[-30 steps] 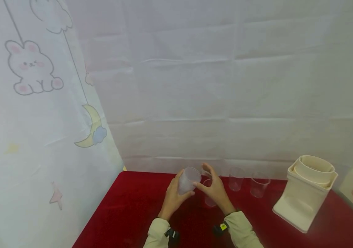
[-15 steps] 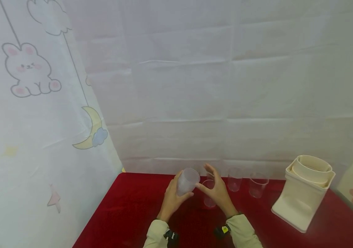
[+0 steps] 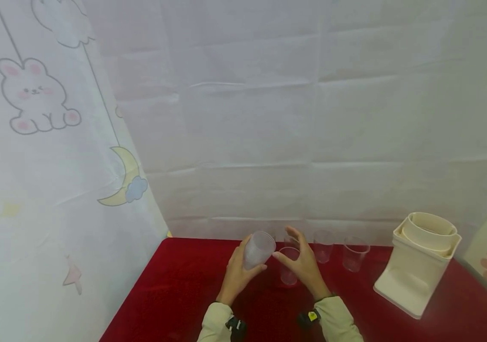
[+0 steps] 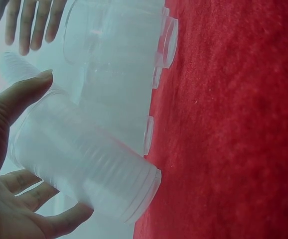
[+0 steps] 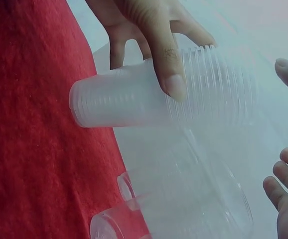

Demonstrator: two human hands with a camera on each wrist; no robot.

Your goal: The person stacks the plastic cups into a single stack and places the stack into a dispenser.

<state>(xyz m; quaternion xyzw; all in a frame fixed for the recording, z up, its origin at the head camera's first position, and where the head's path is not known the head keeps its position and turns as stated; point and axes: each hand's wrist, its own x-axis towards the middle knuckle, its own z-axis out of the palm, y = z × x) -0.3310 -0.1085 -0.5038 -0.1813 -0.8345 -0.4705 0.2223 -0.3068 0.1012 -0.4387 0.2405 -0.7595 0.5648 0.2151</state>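
My left hand (image 3: 237, 273) grips a stack of nested clear plastic cups (image 3: 259, 251), its thumb and fingers wrapped round the sides. In the left wrist view the stack (image 4: 89, 154) lies tilted, and its many closely spaced rims show in the right wrist view. My right hand (image 3: 305, 266) hovers just right of the stack, fingers apart and holding nothing. Below and behind that hand a single clear cup (image 3: 288, 275) stands upright on the red cloth, partly overlapped by the fingers. Fingers of the right hand (image 4: 34, 25) also appear at the top of the left wrist view.
Further right on the red-covered table (image 3: 175, 285) stand two more clear cups, one at the back (image 3: 323, 254) and one beside it (image 3: 355, 256). A cream plastic holder (image 3: 414, 275) with a round opening occupies the right side. Pale wall sheeting (image 3: 248, 190) rises behind the table.
My right hand has drawn slightly right, away from the stack's rim. The left hand keeps its grip on the cups almost in place. The head view has shifted a little.
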